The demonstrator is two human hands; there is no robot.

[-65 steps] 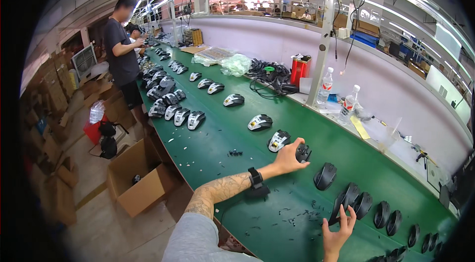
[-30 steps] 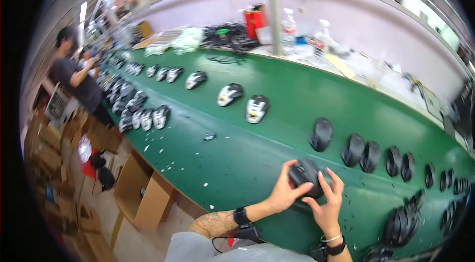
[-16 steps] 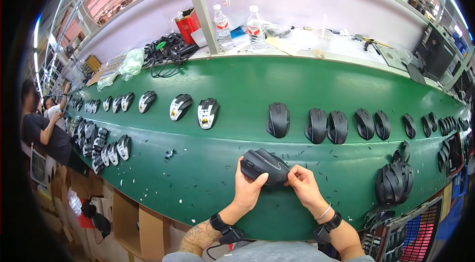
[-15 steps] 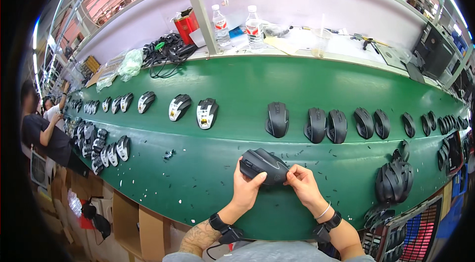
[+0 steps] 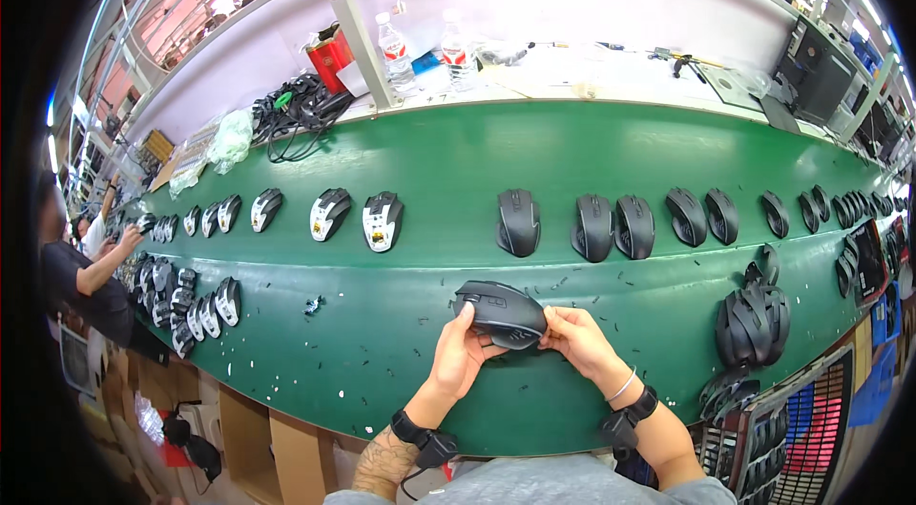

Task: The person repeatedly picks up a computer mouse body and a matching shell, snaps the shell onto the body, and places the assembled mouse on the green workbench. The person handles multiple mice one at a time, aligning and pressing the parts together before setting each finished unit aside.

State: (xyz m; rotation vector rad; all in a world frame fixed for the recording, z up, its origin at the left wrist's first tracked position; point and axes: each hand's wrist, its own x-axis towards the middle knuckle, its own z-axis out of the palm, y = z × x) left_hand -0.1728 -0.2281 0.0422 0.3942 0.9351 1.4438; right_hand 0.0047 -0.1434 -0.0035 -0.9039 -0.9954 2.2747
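Note:
A black computer mouse [image 5: 501, 314] is held between my two hands above the green bench, lying nearly crosswise. My left hand [image 5: 458, 357] grips its left end, the thumb at the near edge and the fingers partly hidden underneath. At the right end, my right hand [image 5: 577, 338] pinches the mouse's edge between thumb and fingertips; whether a small part is also in that pinch, I cannot tell. Beyond my hands stands a closed black mouse [image 5: 518, 222]. Farther left sits a mouse without its top cover [image 5: 383, 221], its white inside showing.
Several black mice [image 5: 634, 226] line the bench to the right, near a heap of black shells [image 5: 752, 326]. Uncovered mice [image 5: 210, 314] cluster at left. Small black scraps litter the green surface [image 5: 401, 410]. Bottles [image 5: 396, 54] stand on the back shelf. Another person [image 5: 91, 271] works far left.
The mouse has turned and tilted in my hands, showing more of its near side. My left thumb has shifted from its top to its left end. The view has swung slightly right.

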